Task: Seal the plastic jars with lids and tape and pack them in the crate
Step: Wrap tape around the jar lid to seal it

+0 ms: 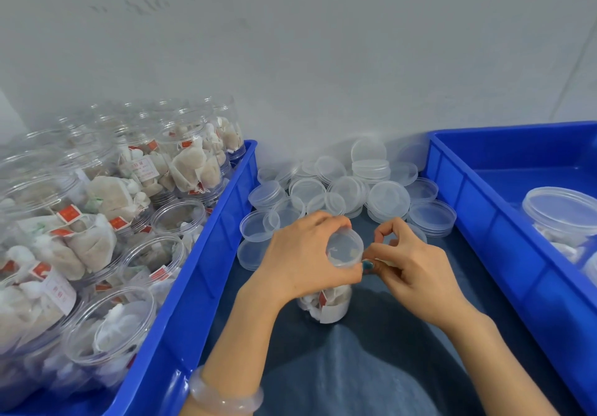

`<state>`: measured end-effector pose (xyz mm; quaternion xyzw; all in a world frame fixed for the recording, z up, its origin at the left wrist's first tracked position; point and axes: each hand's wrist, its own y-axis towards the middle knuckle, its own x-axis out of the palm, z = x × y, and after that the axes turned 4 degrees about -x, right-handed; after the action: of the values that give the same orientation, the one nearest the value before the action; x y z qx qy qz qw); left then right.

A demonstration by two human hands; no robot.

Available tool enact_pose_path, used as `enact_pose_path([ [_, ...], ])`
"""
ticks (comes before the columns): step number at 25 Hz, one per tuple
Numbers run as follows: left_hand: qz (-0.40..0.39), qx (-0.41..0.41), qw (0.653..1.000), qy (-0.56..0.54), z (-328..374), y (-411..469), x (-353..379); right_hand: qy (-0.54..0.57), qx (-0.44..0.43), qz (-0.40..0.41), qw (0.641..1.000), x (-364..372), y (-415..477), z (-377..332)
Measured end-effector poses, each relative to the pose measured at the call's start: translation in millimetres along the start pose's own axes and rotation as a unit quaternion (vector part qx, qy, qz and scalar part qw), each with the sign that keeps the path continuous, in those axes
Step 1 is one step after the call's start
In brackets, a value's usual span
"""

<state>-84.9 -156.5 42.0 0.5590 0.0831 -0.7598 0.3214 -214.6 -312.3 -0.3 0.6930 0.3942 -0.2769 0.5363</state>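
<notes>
At the far left a blue crate (193, 286), cut off by the frame's left and bottom edges, is packed with open jars (109, 328) of tea sachets (190, 163); the rear ones blur together. A pale bracelet (226, 399) circles the left wrist. The left hand (297, 260) curls its fingers over the clear lid (345, 247) of the plastic jar (329, 305), which stands on the blue-grey surface (403, 367) between the crates, its upper body hidden behind that hand. The right hand (416, 273) pinches a small pale piece (385, 261) at the lid's right edge, too small to identify. Loose lids (387, 197) are heaped behind. At right another blue crate (484, 221) holds a lidded jar (562, 212), partly cut off.
</notes>
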Motion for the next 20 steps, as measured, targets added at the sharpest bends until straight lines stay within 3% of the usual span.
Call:
enact_pose_path([
  [6, 0.063, -0.026, 0.998, 0.014, 4, -8, 10, -0.043, -0.007, 0.064, 0.997, 0, -2, -6],
  [20, 0.061, -0.033, 0.998, 0.004, -1, -3, 9, -0.071, 0.014, 0.061, 0.995, 9, 11, -3],
])
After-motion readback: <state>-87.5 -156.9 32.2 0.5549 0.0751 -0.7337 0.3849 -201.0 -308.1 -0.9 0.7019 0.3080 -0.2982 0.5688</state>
